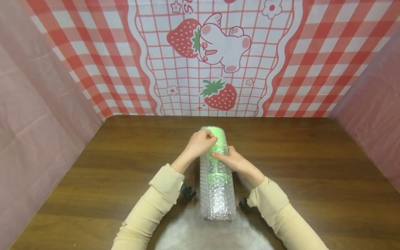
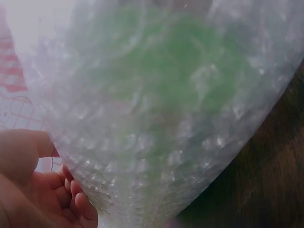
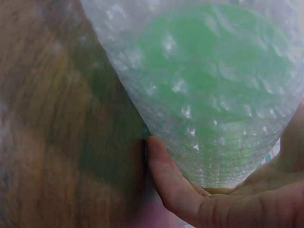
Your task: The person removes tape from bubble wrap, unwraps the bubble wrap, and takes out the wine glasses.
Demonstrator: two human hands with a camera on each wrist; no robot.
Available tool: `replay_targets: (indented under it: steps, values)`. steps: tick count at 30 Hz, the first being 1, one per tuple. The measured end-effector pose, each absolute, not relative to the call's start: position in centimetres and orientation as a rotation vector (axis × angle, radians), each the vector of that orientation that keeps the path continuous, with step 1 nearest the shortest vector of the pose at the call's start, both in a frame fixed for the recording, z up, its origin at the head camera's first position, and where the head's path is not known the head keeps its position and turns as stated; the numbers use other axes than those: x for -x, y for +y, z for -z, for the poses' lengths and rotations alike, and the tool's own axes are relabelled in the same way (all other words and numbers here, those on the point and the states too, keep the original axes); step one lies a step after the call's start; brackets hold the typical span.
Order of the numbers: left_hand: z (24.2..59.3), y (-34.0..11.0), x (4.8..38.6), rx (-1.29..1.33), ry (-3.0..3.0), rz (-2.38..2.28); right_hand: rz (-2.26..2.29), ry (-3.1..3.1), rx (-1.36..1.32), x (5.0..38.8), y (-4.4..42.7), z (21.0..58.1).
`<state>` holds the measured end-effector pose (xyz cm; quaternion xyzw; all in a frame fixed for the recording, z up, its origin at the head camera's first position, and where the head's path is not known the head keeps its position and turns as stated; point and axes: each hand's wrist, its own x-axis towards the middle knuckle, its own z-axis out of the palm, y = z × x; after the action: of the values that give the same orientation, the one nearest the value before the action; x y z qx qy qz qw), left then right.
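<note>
A light green object (image 1: 219, 136) lies inside a long roll of clear bubble wrap (image 1: 217, 203) at the middle of the table. Its exact kind is blurred by the wrap, though a round green end (image 3: 213, 61) shows in the right wrist view. My left hand (image 1: 202, 141) is over the far part of the roll, fingers curled, thumb and forefinger pinching at the wrap; the pinch itself is partly hidden. From the right side, my right hand (image 1: 235, 161) grips the roll, its thumb across the top and the other fingers along the side.
Under and around the roll is a brown wooden table (image 1: 125, 152). A greyish sheet or glossy patch (image 1: 200, 234) shows at the near edge. Behind stands a red-and-white checked cloth (image 1: 109, 62) with strawberries, and pink curtains (image 1: 40, 104) hang at both sides.
</note>
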<state>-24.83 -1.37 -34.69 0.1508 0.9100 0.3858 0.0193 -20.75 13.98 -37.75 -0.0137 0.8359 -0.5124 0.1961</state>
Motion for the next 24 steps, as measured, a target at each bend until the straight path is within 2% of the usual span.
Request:
replay_targets:
  steps: [24]
  values:
    - [35.27, -2.40, 24.96, -0.479, 2.609, -1.476, 1.501, 2.283, 0.045, 20.67, 14.30, 37.88]
